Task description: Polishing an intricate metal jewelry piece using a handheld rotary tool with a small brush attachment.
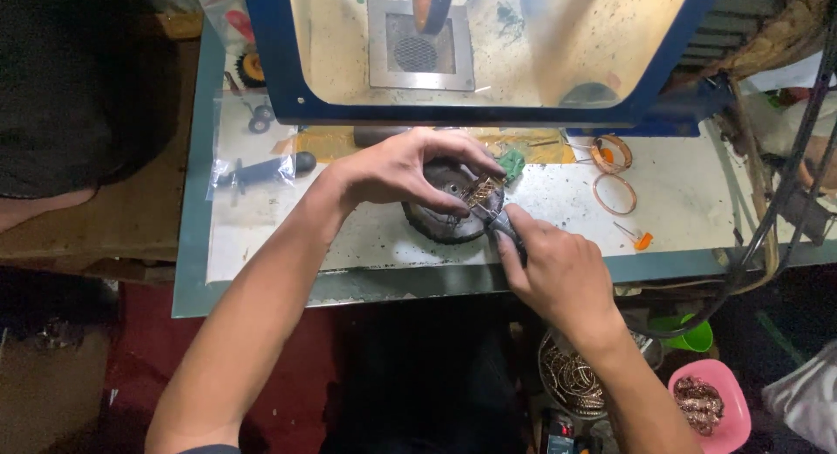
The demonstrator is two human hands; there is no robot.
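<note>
Two copper wire coils (613, 173) lie near a bagged black handle (261, 170); a pink bowl (732, 393) sits below.

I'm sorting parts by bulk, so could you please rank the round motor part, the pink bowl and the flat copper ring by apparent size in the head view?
1. Round motor part, partly hidden by the left hand.
2. Pink bowl, cut by the frame's edge and below the table, so its rank is unsure.
3. Copper ring, clearly smallest.

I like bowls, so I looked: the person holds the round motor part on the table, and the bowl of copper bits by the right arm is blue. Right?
Not quite. In the head view the bowl of copper bits is pink, not blue. The left hand does hold the round motor part on the table.
</note>
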